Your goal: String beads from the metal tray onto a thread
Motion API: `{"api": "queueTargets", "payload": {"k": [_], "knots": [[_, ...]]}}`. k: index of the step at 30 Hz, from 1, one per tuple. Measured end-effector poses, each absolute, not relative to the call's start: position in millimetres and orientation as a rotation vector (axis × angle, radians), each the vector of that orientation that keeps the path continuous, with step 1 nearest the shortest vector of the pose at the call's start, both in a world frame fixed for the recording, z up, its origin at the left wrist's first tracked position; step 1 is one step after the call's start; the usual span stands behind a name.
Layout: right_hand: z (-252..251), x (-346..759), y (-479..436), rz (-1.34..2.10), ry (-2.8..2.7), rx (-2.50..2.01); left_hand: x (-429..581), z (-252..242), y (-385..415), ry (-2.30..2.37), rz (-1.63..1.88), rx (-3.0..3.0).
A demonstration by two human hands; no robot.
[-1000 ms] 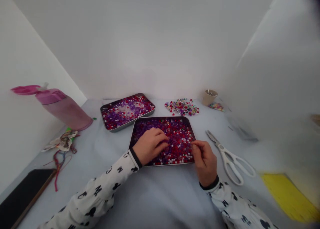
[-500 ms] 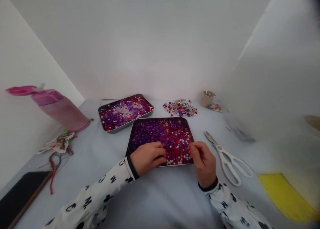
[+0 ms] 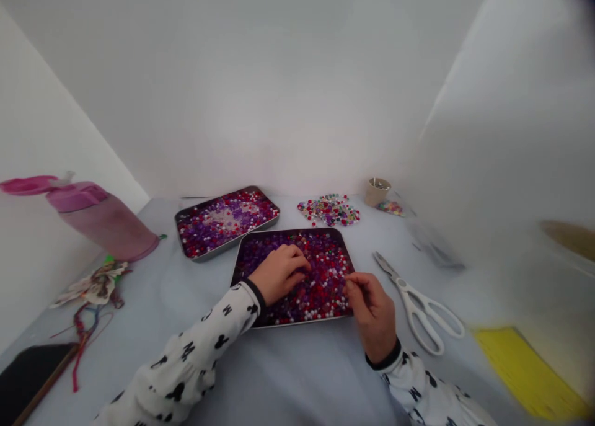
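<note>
Compared with half a second ago, the left hand (image 3: 280, 275) has moved away from the near rim and further in over the beads, while the right hand (image 3: 370, 310) stays by the right edge of the same tray. The whole scene also sits a little lower in the view.

The left fingers are bunched together and curled down into the beads. On the right hand, the thumb and forefinger are pinched close together just over the rim, though I can't tell whether they hold anything.

Both hands work at a dark rounded metal tray (image 3: 302, 322), which lies on a pale blue-grey cloth (image 3: 288, 370) and is filled with small purple, red and white beads (image 3: 320, 289). Just beyond it and to the left, a second rounded metal tray (image 3: 237, 238) holds a similar mix, with paler beads in the middle. A loose pile of multicoloured beads (image 3: 328, 210) lies beyond the near tray, beside a small kraft paper cup (image 3: 377, 192). White-handled scissors (image 3: 416, 308) rest to the right of the right hand, and a pink plastic bottle (image 3: 105, 218) lies on its side at the left.
</note>
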State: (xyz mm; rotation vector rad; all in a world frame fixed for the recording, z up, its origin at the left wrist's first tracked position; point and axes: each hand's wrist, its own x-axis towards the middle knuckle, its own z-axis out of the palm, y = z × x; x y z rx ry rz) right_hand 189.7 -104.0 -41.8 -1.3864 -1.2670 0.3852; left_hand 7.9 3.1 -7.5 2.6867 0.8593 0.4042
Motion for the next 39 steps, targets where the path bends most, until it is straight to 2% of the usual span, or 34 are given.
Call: {"api": "queueTargets", "payload": {"k": [9,18,24,32,39], "knots": [[-39,190,-105,0.406,-1.273,-1.393,-2,5,23,0.865,0.534,2.598],[-47,191,-103,0.478,-1.194,-1.405,-49,18,-27,0.862,0.245,2.513],[-35,189,-97,0.427,-1.229,-1.383,-48,12,-29,0.926,0.162,2.550],[-33,189,-95,0.381,-1.276,-1.401,-29,0,1,0.873,0.265,2.573],[-35,190,-96,0.418,-1.231,-1.406,-20,-5,17,1.004,0.329,2.663]]}}
